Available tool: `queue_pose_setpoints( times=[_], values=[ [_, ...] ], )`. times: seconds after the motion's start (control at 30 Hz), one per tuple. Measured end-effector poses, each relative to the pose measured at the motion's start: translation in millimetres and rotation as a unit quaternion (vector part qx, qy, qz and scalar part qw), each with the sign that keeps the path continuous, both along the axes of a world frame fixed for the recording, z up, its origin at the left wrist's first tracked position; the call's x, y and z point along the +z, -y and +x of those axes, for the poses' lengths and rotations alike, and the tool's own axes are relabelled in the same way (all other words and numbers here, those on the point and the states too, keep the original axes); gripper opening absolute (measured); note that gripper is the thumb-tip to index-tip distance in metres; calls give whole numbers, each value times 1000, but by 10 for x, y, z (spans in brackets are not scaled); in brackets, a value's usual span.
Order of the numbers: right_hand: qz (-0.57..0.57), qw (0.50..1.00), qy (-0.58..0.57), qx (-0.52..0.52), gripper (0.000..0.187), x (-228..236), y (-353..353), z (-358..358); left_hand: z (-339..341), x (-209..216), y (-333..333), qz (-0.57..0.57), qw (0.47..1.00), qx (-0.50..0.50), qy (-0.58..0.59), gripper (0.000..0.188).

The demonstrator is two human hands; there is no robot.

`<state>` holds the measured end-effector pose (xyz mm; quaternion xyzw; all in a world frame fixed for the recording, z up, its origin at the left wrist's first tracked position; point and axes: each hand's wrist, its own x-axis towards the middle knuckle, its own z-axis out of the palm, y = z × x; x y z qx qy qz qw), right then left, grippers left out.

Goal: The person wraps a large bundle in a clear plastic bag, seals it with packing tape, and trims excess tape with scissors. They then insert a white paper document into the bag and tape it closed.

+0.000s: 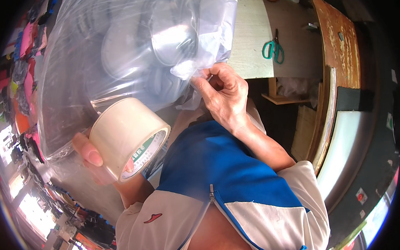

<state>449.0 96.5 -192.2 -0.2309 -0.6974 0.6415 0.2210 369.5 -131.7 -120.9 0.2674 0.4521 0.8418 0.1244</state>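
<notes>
My left hand (pixel 90 156) is closed round a wide roll of clear packing tape (pixel 125 132), fingers on its outer side and a fingertip showing inside the core. A large clear plastic bag (pixel 74 54) fills the upper left, beyond the roll. Rounded, flat shapes show through the film, too blurred by glare to name. My right hand (pixel 225 95) pinches a gathered edge of the bag between thumb and fingers, beside its right side. The strip of film at that pinch is crumpled and whitish.
Green-handled scissors (pixel 273 51) lie on the pale tabletop (pixel 250 48) at the upper right. A worn wooden board (pixel 338 45) rises at the table's right. Below the tabletop is a wooden ledge (pixel 285 98). Colourful scraps (pixel 29 82) are piled along the left.
</notes>
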Motion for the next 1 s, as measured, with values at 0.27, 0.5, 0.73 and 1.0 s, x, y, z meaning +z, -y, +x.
queue_pose_setpoints(
  times=[0.27,0.5,0.73,1.0],
  values=[
    [-396,915,32,67,23,195,15,38,-49,-21,4,-13,1000,-13,-8,8],
    [-606,774,-90,156,38,233,45,102,-116,20,52,-28,999,-20,-34,7],
    [-546,814,-107,166,54,-33,-125,233,-118,141,107,-43,997,-25,-59,6],
    [-216,963,88,133,48,-325,-89,637,-136,177,65,-29,997,-39,-66,7]
  ],
)
